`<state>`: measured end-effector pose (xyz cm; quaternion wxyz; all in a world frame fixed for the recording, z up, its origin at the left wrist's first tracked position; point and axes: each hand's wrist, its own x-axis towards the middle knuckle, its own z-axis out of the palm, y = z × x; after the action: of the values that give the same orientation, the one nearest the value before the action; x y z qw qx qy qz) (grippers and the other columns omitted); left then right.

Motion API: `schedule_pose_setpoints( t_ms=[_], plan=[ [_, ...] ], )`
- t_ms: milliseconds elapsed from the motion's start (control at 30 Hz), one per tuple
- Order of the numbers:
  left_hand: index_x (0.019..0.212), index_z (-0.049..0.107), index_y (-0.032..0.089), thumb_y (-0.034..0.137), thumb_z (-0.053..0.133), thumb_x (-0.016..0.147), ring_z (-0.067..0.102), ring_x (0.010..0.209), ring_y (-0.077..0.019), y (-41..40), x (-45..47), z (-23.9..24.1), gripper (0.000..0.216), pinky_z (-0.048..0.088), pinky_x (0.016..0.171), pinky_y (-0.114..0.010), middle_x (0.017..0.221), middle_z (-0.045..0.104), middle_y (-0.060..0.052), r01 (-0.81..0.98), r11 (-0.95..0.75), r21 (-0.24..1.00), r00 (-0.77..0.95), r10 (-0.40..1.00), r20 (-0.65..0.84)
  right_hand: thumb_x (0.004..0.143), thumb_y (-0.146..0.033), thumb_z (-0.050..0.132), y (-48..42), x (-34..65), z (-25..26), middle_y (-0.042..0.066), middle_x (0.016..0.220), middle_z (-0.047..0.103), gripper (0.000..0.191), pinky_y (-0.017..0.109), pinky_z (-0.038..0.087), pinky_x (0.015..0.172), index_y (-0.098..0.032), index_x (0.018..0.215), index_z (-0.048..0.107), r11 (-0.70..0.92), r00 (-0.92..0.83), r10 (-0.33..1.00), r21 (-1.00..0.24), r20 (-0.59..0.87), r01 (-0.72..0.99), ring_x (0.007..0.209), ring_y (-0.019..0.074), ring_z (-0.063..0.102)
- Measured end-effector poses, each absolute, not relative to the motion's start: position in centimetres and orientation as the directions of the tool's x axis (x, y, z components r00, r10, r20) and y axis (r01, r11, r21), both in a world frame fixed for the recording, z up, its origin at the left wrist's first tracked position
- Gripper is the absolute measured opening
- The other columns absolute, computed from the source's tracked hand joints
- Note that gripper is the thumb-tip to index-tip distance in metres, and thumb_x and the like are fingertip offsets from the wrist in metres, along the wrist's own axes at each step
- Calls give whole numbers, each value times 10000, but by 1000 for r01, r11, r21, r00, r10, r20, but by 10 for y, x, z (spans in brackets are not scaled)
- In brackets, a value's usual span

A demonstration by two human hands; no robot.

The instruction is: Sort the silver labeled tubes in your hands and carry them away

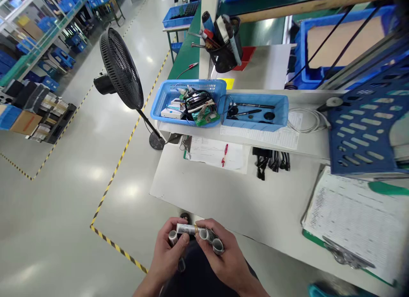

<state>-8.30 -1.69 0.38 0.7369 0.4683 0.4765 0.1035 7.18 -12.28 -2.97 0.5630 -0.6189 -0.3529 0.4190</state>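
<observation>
I see my left hand [171,248] low in the view, over my lap, just off the edge of the table [230,194]. Its fingers are curled shut around the left end of a small cylinder [188,229]. The long axis of the cylinder lies almost horizontal, pointing left to right between both hands. My right hand [220,254] pinches the other end with thumb and forefinger, and its fingertips wear silvery caps. The table is pale grey, and it carries a clipboard with a red pen [224,155], two blue baskets [188,102] of cables and tools, and printed sheets. On the left stands a black fan [121,69] on a glossy grey floor with yellow-black tape. The cylinder looks white, with a thin golden band.
</observation>
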Motion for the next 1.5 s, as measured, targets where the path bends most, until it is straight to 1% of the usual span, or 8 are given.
schedule_pose_setpoints(
  t_ms=[200,533,833,1033,1267,1367,1433,1500],
  plan=[
    [1136,572,180,500,734,960,373,538,-51,-14,-74,14,400,336,513,-180,679,464,68,265,502,823,560,615,-555,1056,-355,623,-125,78,-20,-26,854,646,130,274,451,641,-273,1156,638,-112,426,896,-992,-124,-52,671,150,556],
    [1127,556,185,481,734,966,402,518,-46,-15,-55,24,381,345,495,-165,670,494,69,212,484,849,631,596,-497,1064,-267,591,-128,96,-4,7,1032,654,140,274,508,769,-280,1202,609,1,447,894,-1000,2,2,863,166,638],
    [1133,554,183,472,728,973,407,527,-48,-17,-53,21,373,363,502,-168,676,495,66,218,465,858,657,580,-481,1057,-248,597,-135,96,-4,22,1044,651,142,276,516,776,-271,1197,606,25,486,874,-999,32,22,879,174,643],
    [1132,557,183,469,723,977,427,533,-55,-27,-75,27,365,375,508,-172,670,499,65,215,430,877,693,565,-447,1056,-234,599,-150,69,5,21,1073,662,157,275,522,833,-280,1204,615,46,538,840,-997,76,68,952,187,656],
    [1144,567,188,456,727,980,421,527,-48,-55,-136,40,353,375,511,-170,678,516,59,181,393,901,784,496,-374,1056,-284,610,-195,-8,23,37,1103,674,152,270,524,848,-272,1206,632,8,638,765,-992,86,124,980,206,661],
    [1158,588,188,459,710,992,425,524,-48,-72,-163,47,341,367,515,-169,664,512,54,172,403,899,827,437,-354,1051,-340,637,-218,-48,33,50,1057,686,138,277,525,835,-246,1149,663,-18,700,714,-999,13,38,938,215,660],
    [1225,593,197,464,703,995,420,529,-51,-85,-175,51,368,362,526,-176,665,504,52,127,482,867,853,393,-344,1031,-414,680,-233,-73,36,50,971,683,205,271,521,772,-221,1101,687,-24,754,647,-991,-113,-128,844,203,641],
    [1335,562,222,429,760,952,487,597,-75,-100,-182,56,478,412,594,-200,723,543,32,81,595,800,872,345,-346,987,-514,733,-248,-94,35,30,823,640,344,254,485,647,-192,1104,695,37,783,555,-932,-280,-360,700,171,580]
  ],
)
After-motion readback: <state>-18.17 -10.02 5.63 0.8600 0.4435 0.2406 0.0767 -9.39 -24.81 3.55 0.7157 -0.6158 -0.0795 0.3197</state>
